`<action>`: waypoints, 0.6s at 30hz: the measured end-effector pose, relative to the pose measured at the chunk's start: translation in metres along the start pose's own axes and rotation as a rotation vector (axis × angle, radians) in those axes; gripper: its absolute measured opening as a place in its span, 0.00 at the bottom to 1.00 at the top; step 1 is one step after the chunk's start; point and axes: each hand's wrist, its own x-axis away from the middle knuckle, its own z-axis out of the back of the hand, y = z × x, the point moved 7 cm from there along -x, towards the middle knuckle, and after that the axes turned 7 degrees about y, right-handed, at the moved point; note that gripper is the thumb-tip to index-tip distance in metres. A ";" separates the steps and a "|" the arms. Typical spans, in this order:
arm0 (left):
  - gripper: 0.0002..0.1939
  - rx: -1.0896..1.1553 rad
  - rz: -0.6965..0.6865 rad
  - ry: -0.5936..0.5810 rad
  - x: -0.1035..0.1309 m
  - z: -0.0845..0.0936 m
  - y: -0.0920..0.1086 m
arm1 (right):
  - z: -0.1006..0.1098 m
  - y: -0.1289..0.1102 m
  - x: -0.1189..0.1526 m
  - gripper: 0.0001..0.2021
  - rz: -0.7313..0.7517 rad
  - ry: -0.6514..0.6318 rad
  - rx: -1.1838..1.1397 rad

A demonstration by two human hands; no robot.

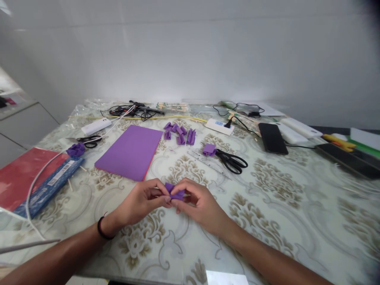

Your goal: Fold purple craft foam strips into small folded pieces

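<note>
Between my fingertips is a small piece of purple paper (178,195), partly hidden by them. My left hand (150,194) pinches its left side, and my right hand (192,196) grips the right side with thumb and fingers. Beyond my hands lie several folded purple paper pieces (180,134) in a loose group. A stack of purple sheets (130,152), with red showing along its edge, rests to the left. Small purple squares (209,149) sit by black-handled scissors (233,161), and a clear ruler (208,163) lies just in front of them.
At left are a red paper pack (29,174), crumpled purple paper (76,149), a second pair of scissors (90,140) and a white cable (44,168). A power strip (219,126), a black phone (272,138) and tangled cables (133,110) lie farther back.
</note>
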 end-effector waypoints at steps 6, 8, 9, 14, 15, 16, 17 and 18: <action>0.11 0.016 -0.026 -0.036 0.003 -0.003 0.003 | 0.003 0.003 -0.001 0.05 -0.076 0.023 0.042; 0.11 0.003 -0.008 -0.068 0.003 -0.004 0.003 | 0.003 0.005 0.000 0.07 -0.098 0.012 0.007; 0.11 -0.001 0.011 -0.084 0.003 -0.005 0.002 | 0.002 0.007 0.000 0.08 -0.110 0.001 -0.015; 0.11 -0.015 0.064 -0.140 0.003 -0.005 -0.003 | -0.002 0.013 0.001 0.12 -0.153 -0.067 -0.072; 0.10 -0.025 0.056 -0.145 0.003 -0.006 -0.003 | -0.002 0.013 0.002 0.12 -0.153 -0.079 -0.079; 0.10 -0.035 0.040 -0.146 0.003 -0.006 -0.002 | -0.003 0.012 0.002 0.12 -0.149 -0.090 -0.080; 0.09 -0.041 0.021 -0.143 0.003 -0.006 -0.002 | -0.003 0.011 0.003 0.12 -0.141 -0.097 -0.075; 0.09 -0.039 -0.002 -0.141 0.003 -0.006 -0.001 | -0.003 0.010 0.003 0.12 -0.133 -0.101 -0.068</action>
